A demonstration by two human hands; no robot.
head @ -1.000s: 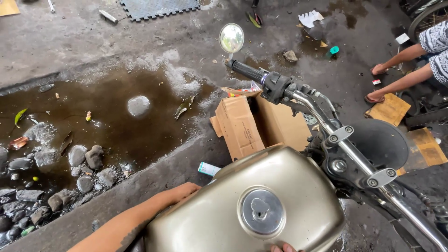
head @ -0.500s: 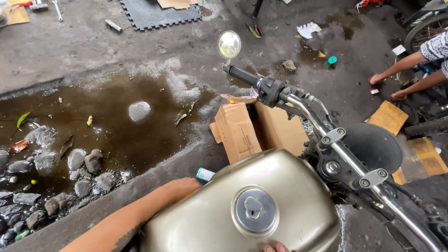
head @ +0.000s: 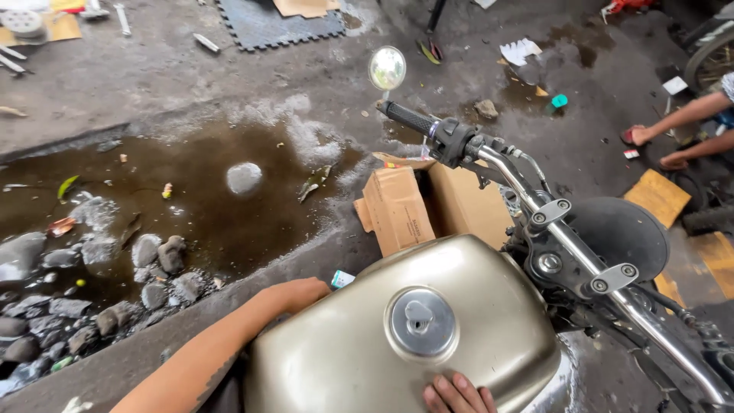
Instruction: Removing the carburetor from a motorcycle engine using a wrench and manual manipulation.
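Observation:
A beige metal motorcycle fuel tank (head: pixel 344 344) with a round silver filler cap (head: pixel 420 321) fills the bottom middle. My left hand (head: pixel 294 294) wraps around the tank's left side, its fingers hidden behind the metal. At the bottom edge my right hand (head: pixel 457 394) presses fingertips on the tank's near right side. Just beyond the tank are the motorcycle's chrome handlebar (head: pixel 505 164) with a black grip (head: pixel 409 118) and a round mirror (head: pixel 387 68).
An open cardboard box (head: pixel 428 203) stands on the floor beside the bike. A muddy puddle (head: pixel 191 199) with rocks (head: pixel 99 268) lies at the left. Another person's feet and legs (head: pixel 673 138) are at the right, near cardboard pieces (head: pixel 657 195). Tools and a foam mat (head: pixel 275 23) lie far back.
The view has shifted slightly downward and toward the bike. My right fingertips now show more on the tank's near side. My left hand stays on the tank.

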